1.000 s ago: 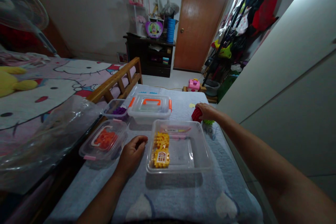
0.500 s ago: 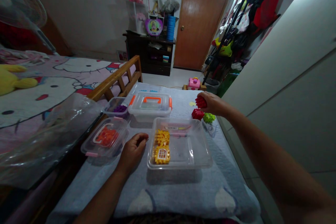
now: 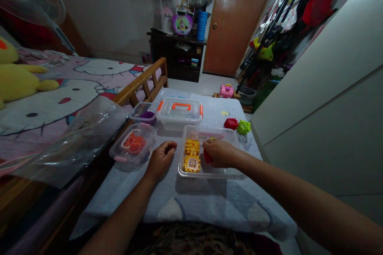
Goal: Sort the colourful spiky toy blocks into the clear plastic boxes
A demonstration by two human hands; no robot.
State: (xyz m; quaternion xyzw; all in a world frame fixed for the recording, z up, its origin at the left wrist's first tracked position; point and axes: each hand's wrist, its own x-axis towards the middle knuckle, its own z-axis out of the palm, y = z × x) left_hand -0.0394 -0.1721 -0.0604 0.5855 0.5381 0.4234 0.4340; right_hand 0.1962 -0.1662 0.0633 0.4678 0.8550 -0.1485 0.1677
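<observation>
- Red block (image 3: 207,157) — gripped in R hand (image 3: 220,153), within the walls of the clear box (image 3: 210,175), just right of two yellow blocks (image 3: 192,157). Touching box floor or not: can't tell.
- R hand: fingers clamped on red block, covering most of it; quality of grip hard to judge.
- L hand (image 3: 161,159): loosely curled, thumb a little apart from fingers, nothing visible in it. Just beside box's left wall; contact w/ wall unclear.
- Main risk: snagging on the yellow blocks' toothed edges, prob. from lowering too far L. Could knock them askew.
- Next: an early drop, prob. from pinching too little of the block. Could land tilted or roll vs. the wall.
- Also: bumping the box w/ R forearm, stretched across its right side. Likely light, maybe prone to sliding on the soft cloth (image 3: 206,207) — esp. w/o a firm brace from L hand.
- Farther off: another red block (image 3: 230,123) and a green block (image 3: 243,127), beyond box's far right corner, near table's right edge. Could get swept off by a wide, careless reach.
</observation>
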